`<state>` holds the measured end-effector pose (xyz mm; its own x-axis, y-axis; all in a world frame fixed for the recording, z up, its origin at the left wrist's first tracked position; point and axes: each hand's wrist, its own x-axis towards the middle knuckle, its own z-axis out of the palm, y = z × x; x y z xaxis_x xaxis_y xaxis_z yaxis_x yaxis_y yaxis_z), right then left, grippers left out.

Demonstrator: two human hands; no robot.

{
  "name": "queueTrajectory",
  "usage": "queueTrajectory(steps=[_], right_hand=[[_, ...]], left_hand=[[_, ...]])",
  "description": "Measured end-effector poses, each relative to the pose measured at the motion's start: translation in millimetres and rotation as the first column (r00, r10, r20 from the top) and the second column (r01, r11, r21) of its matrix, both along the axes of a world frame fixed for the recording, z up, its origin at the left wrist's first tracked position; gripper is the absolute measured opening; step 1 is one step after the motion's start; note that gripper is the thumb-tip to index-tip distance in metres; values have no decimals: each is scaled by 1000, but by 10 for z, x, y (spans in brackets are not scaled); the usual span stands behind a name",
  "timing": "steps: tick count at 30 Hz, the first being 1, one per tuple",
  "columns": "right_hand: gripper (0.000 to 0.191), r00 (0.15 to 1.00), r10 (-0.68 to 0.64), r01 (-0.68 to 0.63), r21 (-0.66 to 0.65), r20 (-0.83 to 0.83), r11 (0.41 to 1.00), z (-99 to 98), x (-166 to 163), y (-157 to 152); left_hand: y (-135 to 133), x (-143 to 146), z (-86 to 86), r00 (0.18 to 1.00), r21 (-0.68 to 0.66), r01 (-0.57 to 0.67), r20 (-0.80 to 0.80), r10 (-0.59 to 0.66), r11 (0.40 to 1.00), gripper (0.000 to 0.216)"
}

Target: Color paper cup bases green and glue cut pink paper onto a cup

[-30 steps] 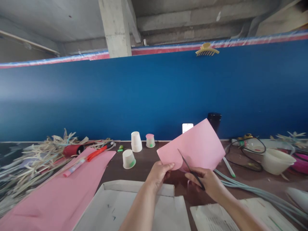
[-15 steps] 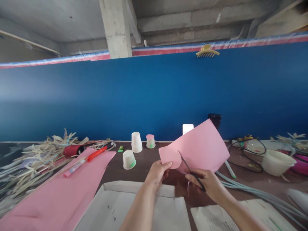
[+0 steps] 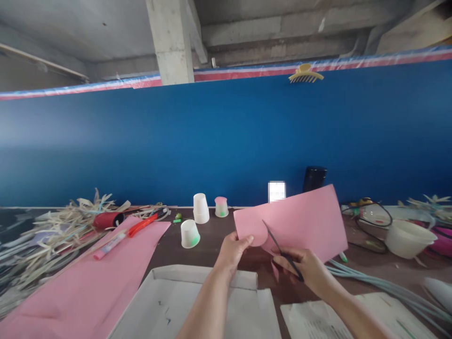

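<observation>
A pink paper sheet (image 3: 303, 223) is held up over the brown table (image 3: 212, 238). My left hand (image 3: 233, 249) pinches its lower left corner, where a rounded flap (image 3: 252, 230) is partly cut out. My right hand (image 3: 307, 268) is closed round dark scissors (image 3: 278, 247), whose blades sit in the cut along the flap's curved edge. A thin pink strip (image 3: 274, 270) hangs below the blades.
A long pink sheet (image 3: 88, 278) with a marker (image 3: 109, 245) and red scissors (image 3: 143, 224) lies at left beside straw scraps (image 3: 52, 230). Paper cups (image 3: 189, 233) stand behind. An open white box (image 3: 197, 301) is below my arms. Bowl (image 3: 407, 238), cables and tubes lie at right.
The held pink sheet has turned clockwise, its right side dropping lower and flatter. Both hands have stayed nearly in place, with the scissors still in the cut.
</observation>
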<state>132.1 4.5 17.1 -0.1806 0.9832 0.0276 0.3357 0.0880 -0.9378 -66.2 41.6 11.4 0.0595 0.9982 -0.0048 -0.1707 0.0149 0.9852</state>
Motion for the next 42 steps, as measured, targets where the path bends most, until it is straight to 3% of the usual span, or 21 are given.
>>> queueTrajectory(steps=[5, 17, 42], right_hand=[[43, 998, -53, 51, -52, -33, 997, -43, -8, 22], [60, 997, -34, 34, -6, -71, 999, -59, 9, 21], [57, 996, -81, 81, 18, -33, 997, -79, 4, 12]], left_hand=[[-10, 18, -8, 1000, 7, 8, 14, -8, 1000, 38], [-6, 115, -80, 997, -23, 42, 69, -40, 999, 37], [-15, 84, 9, 989, -88, 34, 150, -21, 996, 32]])
